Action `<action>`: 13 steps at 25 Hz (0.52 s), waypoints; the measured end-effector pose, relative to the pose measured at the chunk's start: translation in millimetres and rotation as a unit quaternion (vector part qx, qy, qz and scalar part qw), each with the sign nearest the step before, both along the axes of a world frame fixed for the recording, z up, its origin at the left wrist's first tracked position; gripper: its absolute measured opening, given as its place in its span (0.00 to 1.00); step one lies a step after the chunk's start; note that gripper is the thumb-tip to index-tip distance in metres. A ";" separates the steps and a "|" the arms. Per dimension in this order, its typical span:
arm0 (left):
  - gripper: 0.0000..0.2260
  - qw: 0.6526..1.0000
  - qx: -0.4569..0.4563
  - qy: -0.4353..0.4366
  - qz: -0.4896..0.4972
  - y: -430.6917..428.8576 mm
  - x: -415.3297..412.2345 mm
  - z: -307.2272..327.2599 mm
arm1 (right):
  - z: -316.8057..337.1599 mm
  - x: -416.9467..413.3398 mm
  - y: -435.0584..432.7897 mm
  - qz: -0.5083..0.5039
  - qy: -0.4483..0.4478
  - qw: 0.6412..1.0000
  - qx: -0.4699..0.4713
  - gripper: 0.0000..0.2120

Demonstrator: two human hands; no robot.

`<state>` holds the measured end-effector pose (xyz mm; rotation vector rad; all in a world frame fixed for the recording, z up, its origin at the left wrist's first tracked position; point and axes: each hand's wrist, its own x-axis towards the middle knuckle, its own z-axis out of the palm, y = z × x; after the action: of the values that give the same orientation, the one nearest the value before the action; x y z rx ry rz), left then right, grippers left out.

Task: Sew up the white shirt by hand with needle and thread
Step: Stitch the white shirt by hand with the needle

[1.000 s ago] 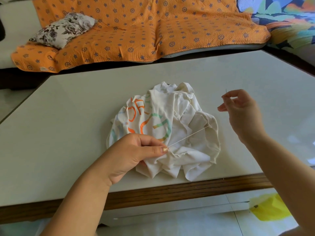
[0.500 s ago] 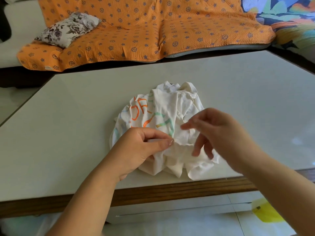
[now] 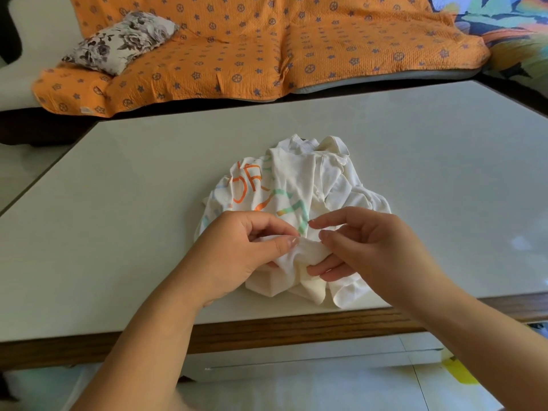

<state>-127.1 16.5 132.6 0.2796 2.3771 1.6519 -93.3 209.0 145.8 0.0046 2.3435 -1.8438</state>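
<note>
The white shirt [image 3: 299,176] lies crumpled on the bench [image 3: 118,209], near its front edge. The left hand [image 3: 237,250] pinches a raised fold in its fingers. The right hand [image 3: 373,247] curls its fingers beside the fold; whether they hold the needle is not discernible. The cloth is judged light and limp: grip close beside the stitch line.

Both bare arms reach in from below, hands almost tip to tip. The left hand [image 3: 237,253] pinches a fold of the crumpled white cotton shirt [image 3: 299,185] with thumb and first finger. The right hand [image 3: 370,250] curls thumb and first finger close together, and whether they hold anything is too small to see. Its lower fingers touch the cloth.
</note>
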 end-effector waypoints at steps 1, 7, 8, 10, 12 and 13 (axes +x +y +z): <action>0.07 1.000 0.002 0.002 0.001 0.1 0.3 0.4 | 0.4 0.4 -0.1 0.004 0.001 1.000 0.008 0.09; 0.07 1.000 -0.001 0.011 0.000 0.3 0.1 -0.6 | 0.9 -0.3 0.8 0.027 -0.006 0.998 0.051 0.10; 0.07 1.000 -0.002 0.013 0.001 0.4 0.0 -0.7 | 1.0 -0.4 0.7 0.030 -0.004 0.998 0.055 0.10; 0.07 1.000 -0.005 0.016 0.003 0.9 0.0 -0.6 | 1.4 -0.4 0.6 0.033 -0.004 0.998 0.061 0.10; 0.07 1.000 -0.007 0.018 0.004 1.7 0.1 -0.6 | 1.6 -0.5 1.0 0.034 -0.007 0.997 0.066 0.11; 0.08 1.000 -0.007 0.018 0.004 1.9 0.0 -0.6 | 1.6 -0.5 1.3 0.035 -0.008 0.997 0.067 0.11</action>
<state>-127.1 18.4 132.0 0.3001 2.4177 1.6479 -93.9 210.3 147.4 -0.0453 2.4183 -1.6465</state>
